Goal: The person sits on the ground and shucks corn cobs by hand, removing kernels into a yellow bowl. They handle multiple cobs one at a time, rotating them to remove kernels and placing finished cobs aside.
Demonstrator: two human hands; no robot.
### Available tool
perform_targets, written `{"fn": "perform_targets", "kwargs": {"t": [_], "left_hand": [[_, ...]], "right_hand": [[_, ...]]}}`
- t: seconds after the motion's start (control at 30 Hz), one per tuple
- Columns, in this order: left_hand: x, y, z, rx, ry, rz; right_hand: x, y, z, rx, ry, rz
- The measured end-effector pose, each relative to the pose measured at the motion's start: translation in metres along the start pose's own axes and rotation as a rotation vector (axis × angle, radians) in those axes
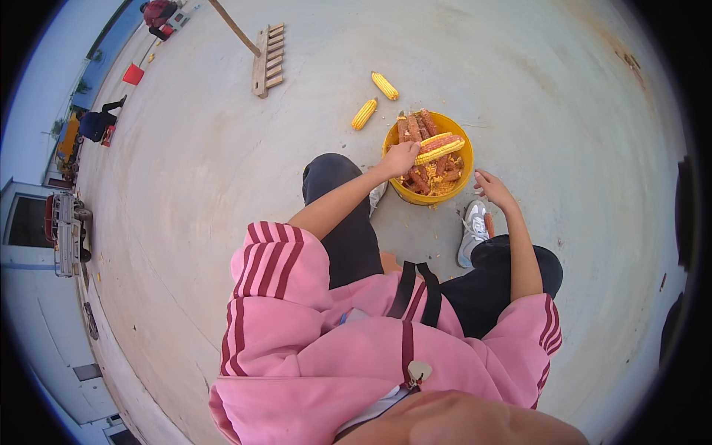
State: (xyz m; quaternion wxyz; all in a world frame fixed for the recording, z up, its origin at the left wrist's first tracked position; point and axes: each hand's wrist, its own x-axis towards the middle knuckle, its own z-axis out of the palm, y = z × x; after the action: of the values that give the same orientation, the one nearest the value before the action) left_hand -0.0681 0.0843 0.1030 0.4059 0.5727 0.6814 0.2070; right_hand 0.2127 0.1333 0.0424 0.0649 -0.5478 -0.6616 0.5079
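Note:
A yellow plastic bucket [470, 158] stands on the concrete between my feet, with reddish corn cobs [413, 129] and loose yellow kernels [442, 183] inside. My left hand [401, 158] grips one end of a partly shelled ear of corn [445, 148] over the bucket; bare red cob shows between its rows of kernels. Just right of the bucket's rim is my right hand [491, 186], fingers apart and holding nothing. Two unshelled ears of corn, one [365, 114] nearer and one [385, 85] farther, lie on the ground beyond the bucket.
Beside my right shoe [474, 233] lies a bare cob [489, 225]. A wooden rake [261, 64] rests on the concrete ahead to the left. Farther left are a red bucket [133, 74], two crouching or seated people [95, 125] and a parked vehicle [67, 233] by a building.

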Motion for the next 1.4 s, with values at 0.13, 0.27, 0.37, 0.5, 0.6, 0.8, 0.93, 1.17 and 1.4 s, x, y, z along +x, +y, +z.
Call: {"fn": "perform_targets", "kwargs": {"t": [0.13, 0.27, 0.37, 0.5, 0.6, 0.8, 0.93, 1.17, 1.4], "left_hand": [[-0.005, 0.002, 0.003, -0.068, 0.053, 0.136], [-0.010, 0.012, 0.000, -0.178, 0.019, 0.248], [-0.018, 0.030, -0.011, -0.255, -0.171, 0.165], [-0.012, 0.037, -0.015, -0.416, -0.323, 0.182], [0.006, 0.045, -0.025, -0.570, -0.522, 0.070], [0.020, 0.059, -0.037, -0.708, -0.971, -0.056], [0.031, 0.062, -0.043, -0.681, -0.967, -0.117], [0.041, 0.063, -0.039, -0.342, -0.825, -0.007], [0.043, 0.054, -0.045, -0.707, -0.948, -0.052]], "right_hand": [[-0.011, -0.057, 0.020, 0.466, -0.047, 0.114], [-0.003, -0.082, 0.017, 1.145, 0.113, 0.031], [0.007, -0.092, 0.001, 1.574, 0.275, -0.046], [0.022, -0.085, -0.020, 1.719, 0.248, -0.117], [0.011, -0.099, -0.034, 1.706, 0.364, -0.229], [0.011, -0.130, -0.052, 1.680, 0.340, -0.273], [0.043, -0.128, -0.052, 1.775, 0.305, -0.154], [0.063, -0.116, -0.051, 1.635, 0.351, -0.044], [0.068, -0.116, -0.053, 1.687, 0.353, -0.031]]}}
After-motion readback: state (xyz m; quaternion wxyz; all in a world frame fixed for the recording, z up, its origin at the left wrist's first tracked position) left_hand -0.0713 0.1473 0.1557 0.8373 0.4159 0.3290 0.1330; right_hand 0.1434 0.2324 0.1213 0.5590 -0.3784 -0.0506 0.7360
